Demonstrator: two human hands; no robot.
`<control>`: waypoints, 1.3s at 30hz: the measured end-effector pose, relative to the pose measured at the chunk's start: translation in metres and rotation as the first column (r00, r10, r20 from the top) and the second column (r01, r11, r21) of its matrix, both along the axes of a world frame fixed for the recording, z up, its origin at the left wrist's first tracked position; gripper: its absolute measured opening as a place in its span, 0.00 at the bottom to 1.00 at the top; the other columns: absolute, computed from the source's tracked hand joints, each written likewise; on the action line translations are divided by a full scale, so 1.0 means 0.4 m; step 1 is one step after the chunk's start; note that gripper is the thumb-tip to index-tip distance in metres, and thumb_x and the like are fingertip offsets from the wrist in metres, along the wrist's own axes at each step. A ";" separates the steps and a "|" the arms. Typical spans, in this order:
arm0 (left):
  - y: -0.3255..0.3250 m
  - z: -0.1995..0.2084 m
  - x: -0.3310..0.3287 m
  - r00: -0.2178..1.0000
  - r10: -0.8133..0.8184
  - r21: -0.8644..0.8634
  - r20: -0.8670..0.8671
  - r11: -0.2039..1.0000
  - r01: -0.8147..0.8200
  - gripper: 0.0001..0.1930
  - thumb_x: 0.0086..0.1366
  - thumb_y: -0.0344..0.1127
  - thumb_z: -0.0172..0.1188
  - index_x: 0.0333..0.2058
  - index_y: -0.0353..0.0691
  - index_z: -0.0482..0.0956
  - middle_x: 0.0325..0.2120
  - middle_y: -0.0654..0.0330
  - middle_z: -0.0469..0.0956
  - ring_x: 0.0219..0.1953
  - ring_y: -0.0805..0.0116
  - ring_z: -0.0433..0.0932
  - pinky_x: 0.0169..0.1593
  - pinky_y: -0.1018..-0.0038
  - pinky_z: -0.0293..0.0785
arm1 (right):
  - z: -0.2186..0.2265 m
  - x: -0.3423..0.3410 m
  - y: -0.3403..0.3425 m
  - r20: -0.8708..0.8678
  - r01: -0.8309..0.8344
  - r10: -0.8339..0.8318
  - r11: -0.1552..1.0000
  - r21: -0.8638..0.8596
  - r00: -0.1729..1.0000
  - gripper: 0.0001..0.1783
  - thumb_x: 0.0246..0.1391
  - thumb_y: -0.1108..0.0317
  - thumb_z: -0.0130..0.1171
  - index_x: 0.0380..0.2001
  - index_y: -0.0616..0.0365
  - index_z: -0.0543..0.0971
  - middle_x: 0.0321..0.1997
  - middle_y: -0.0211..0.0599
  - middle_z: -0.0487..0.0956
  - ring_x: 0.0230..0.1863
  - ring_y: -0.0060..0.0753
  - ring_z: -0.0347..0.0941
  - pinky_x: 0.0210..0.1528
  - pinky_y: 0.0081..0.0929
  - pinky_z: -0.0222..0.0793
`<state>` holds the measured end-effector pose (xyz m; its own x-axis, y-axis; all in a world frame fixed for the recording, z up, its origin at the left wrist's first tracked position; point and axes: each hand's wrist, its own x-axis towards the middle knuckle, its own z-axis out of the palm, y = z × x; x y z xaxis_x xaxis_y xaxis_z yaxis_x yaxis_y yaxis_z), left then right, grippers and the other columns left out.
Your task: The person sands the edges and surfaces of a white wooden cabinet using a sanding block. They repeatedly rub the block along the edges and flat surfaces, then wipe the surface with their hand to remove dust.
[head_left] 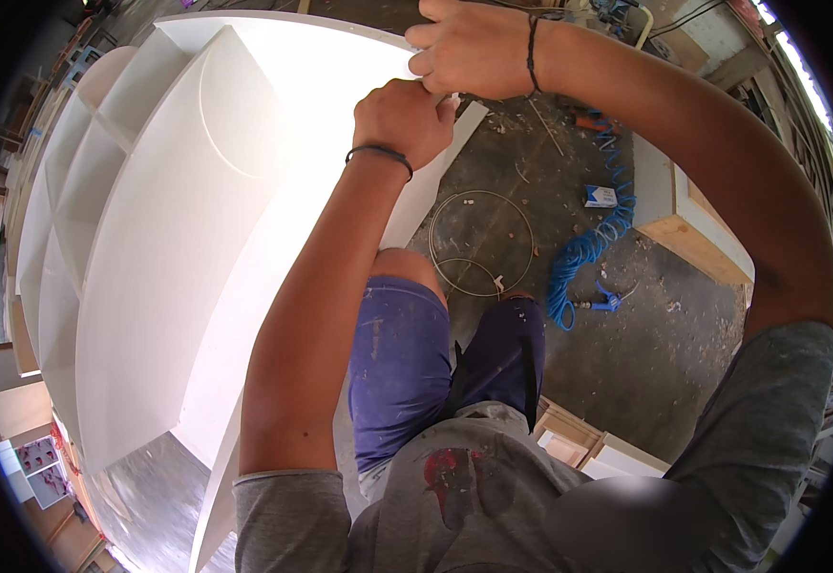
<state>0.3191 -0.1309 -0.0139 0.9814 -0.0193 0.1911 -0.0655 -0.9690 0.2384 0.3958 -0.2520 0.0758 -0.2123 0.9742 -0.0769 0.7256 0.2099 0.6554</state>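
A large white shelf unit (178, 191) with curved panels and dividers fills the left side. At its far right corner my two hands meet. My left hand (402, 122) is closed in a fist against the panel's edge, with a small pale bit showing by the thumb; what it grips is hidden. Just beyond and to the right, my right hand (478, 50) reaches over from the side with its fingers curled at the same corner. Whatever lies between those fingers cannot be made out.
On the dusty floor lie a coil of thin wire (481, 193), a blue air hose (580, 260) with a blue air gun (609, 298), and a small blue-and-white box (601, 197). A white-and-wood cabinet piece (688, 224) stands to the right. Wooden frames (569, 435) sit beside my legs.
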 end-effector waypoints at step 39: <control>-0.038 0.008 0.025 0.999 0.046 -0.045 -0.024 0.998 -0.047 0.21 0.64 0.51 0.46 0.32 0.39 0.79 0.30 0.49 0.80 0.34 0.50 0.80 0.40 0.59 0.75 | -0.216 -0.391 -0.549 -0.993 0.967 -0.016 0.224 -0.119 -0.119 0.06 0.50 0.78 0.56 0.33 0.60 0.72 0.29 0.27 0.73 0.31 0.17 0.68 0.35 0.20 0.66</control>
